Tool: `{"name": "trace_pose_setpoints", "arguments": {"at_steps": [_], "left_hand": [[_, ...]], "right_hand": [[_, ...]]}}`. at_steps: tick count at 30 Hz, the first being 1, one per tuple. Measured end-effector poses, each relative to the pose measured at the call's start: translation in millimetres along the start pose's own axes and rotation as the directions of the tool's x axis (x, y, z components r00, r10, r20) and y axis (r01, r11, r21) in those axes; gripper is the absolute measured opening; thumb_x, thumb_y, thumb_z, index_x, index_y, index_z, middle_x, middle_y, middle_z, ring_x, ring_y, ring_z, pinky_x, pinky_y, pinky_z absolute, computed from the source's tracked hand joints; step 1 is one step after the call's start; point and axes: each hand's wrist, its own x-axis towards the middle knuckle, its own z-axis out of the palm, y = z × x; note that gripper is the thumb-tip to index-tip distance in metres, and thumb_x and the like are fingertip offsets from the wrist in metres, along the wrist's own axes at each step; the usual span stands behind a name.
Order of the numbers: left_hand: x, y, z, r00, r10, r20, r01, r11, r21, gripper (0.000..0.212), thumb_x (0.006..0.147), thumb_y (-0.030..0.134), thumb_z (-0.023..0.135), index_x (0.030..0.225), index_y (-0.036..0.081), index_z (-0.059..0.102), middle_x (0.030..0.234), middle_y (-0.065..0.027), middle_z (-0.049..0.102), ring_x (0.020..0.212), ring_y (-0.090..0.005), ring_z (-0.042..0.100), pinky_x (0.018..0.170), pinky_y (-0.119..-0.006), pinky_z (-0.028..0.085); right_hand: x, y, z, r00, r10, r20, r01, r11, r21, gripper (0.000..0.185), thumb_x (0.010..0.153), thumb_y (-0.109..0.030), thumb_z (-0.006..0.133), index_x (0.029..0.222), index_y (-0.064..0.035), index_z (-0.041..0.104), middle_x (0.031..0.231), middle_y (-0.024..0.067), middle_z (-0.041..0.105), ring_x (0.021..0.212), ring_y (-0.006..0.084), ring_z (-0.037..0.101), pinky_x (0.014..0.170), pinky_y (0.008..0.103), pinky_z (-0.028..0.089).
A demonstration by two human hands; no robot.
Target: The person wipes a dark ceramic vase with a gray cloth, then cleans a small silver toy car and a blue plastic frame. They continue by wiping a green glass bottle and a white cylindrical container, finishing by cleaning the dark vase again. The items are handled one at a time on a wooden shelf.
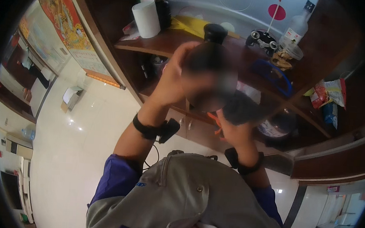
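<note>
My left hand (173, 77) grips a dark, rounded object (206, 74) whose surface is partly blurred, so its kind cannot be told. My right hand (236, 128) is lower and to the right, closed on a dark cloth (242, 108) with an orange strip or cord (216, 122) beside the fingers. The cloth lies close against the lower right of the rounded object. Just beyond, a black round-topped item (215, 33) stands on the wooden shelf (174, 46), next to a yellow sheet or bag (189, 25).
A white paper roll (146, 18), a game controller (262, 42), a bottle (296, 28), a tub of dried food (284, 57) and a blue-rimmed item (274, 76) are on the shelf. Snack packets (328, 94) lie right. An open box (72, 97) rests on the floor.
</note>
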Motion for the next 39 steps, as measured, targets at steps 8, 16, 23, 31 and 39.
{"name": "trace_pose_setpoints", "arguments": {"at_steps": [8, 16, 23, 31, 39], "left_hand": [[80, -21, 18, 0.981, -0.049, 0.186, 0.101, 0.954, -0.282, 0.061, 0.077, 0.010, 0.079, 0.128, 0.001, 0.047, 0.112, -0.0076, 0.060, 0.101, -0.0164, 0.060, 0.091, -0.033, 0.051], [120, -64, 25, 0.977, -0.070, 0.200, 0.124, 0.954, -0.273, 0.061, 0.077, 0.003, 0.078, 0.130, 0.002, 0.048, 0.112, -0.0062, 0.061, 0.104, -0.0159, 0.058, 0.094, -0.031, 0.047], [125, -78, 24, 0.973, -0.124, 0.195, 0.173, 0.951, -0.258, 0.058, 0.079, 0.004, 0.076, 0.130, 0.001, 0.049, 0.114, -0.0065, 0.061, 0.104, -0.0151, 0.058, 0.094, -0.030, 0.046], [145, -98, 15, 0.987, -0.002, 0.162, -0.011, 0.997, 0.080, 0.064, 0.081, 0.006, 0.075, 0.136, -0.001, 0.043, 0.120, -0.0092, 0.059, 0.109, -0.0165, 0.056, 0.096, -0.032, 0.046], [139, -108, 7, 0.985, 0.175, -0.001, -0.135, 0.766, 0.628, 0.062, 0.079, 0.011, 0.077, 0.130, -0.004, 0.045, 0.120, -0.0183, 0.059, 0.109, -0.0256, 0.058, 0.090, -0.034, 0.048]], "right_hand": [[47, 30, 2, 0.993, -0.089, -0.078, 0.076, 0.986, -0.149, 0.019, 0.082, -0.009, 0.065, 0.100, -0.0023, 0.067, 0.097, 0.0169, 0.067, 0.088, 0.0363, 0.064, 0.076, 0.0411, 0.050], [73, 47, 11, 0.990, 0.086, -0.109, -0.104, 0.980, -0.170, 0.021, 0.084, -0.013, 0.067, 0.099, 0.0019, 0.066, 0.094, 0.0167, 0.068, 0.088, 0.0289, 0.065, 0.078, 0.0351, 0.049], [87, 42, 5, 0.923, 0.378, -0.077, -0.382, 0.871, -0.308, 0.036, 0.084, -0.028, 0.068, 0.095, 0.0055, 0.067, 0.089, 0.0233, 0.069, 0.086, 0.0359, 0.068, 0.076, 0.0403, 0.051], [95, 49, 0, 0.941, 0.336, -0.039, -0.334, 0.906, -0.259, 0.034, 0.084, -0.026, 0.067, 0.100, 0.0034, 0.066, 0.094, 0.0220, 0.069, 0.092, 0.0352, 0.066, 0.079, 0.0393, 0.049], [85, 47, -4, 0.900, 0.433, -0.046, -0.435, 0.899, -0.057, 0.027, 0.086, -0.020, 0.067, 0.102, 0.0019, 0.066, 0.096, 0.0126, 0.070, 0.090, 0.0270, 0.065, 0.083, 0.0355, 0.049]]}}
